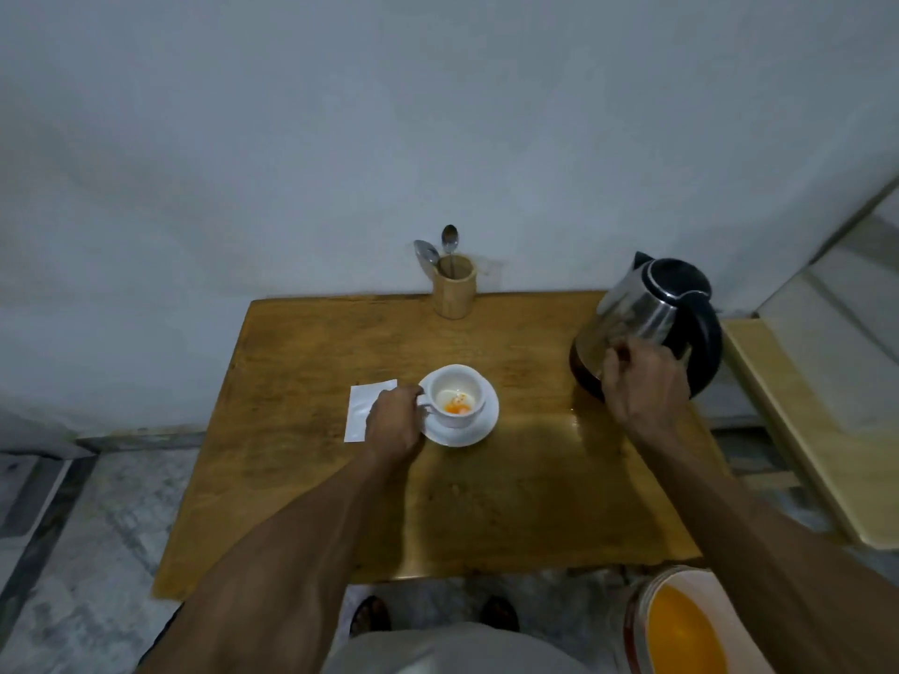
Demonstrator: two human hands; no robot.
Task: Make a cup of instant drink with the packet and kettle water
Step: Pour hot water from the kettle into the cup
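Left hand [393,423] pinching cup [457,396] handle, right hand [642,381] closed — grip on kettle [647,313] hidden

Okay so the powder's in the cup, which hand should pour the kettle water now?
Right. The right hand is already at the kettle, beside its black handle, while the left hand holds the cup by its handle on the saucer, so it can steady the cup.

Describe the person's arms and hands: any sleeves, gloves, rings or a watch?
Both forearms are bare up to the frame's edge, with no sleeves showing. The left hand and right hand wear no gloves, and no watch, ring or wristband is visible. The picture is too soft to show finer marks.
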